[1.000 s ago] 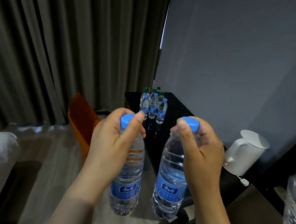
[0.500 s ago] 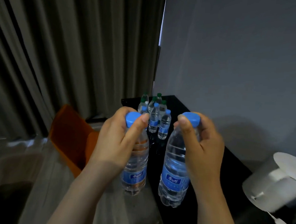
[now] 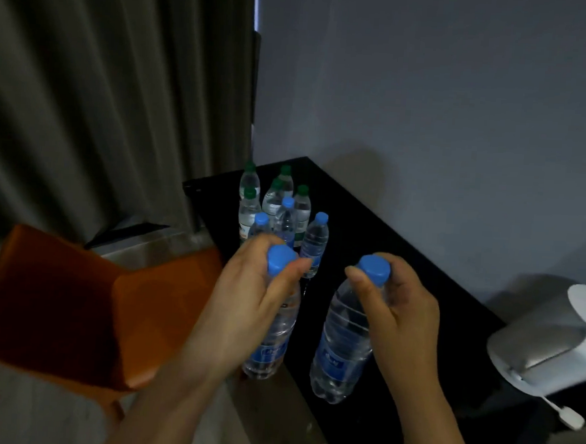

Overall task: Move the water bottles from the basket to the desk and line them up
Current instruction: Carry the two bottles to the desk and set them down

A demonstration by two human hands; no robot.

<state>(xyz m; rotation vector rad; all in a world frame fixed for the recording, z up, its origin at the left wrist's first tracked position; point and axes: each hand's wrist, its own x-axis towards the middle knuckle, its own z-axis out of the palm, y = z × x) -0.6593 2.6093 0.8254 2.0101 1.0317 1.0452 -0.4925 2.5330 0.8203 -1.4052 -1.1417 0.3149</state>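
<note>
Above the near edge of the black table (image 3: 370, 226), left hand (image 3: 241, 308) fingers gripping the neck of one water bottle (image 3: 274, 337), right hand (image 3: 399, 314) fingers gripping a second bottle (image 3: 342, 345), both upright in the air, a cluster of standing bottles (image 3: 278, 207) at the far corner, an orange chair (image 3: 74, 304) on the left, a white kettle (image 3: 552, 337) on the right.

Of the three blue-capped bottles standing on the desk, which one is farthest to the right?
The lone bottle nearest the wall; the other two stand left, by green-capped bottles.
</note>
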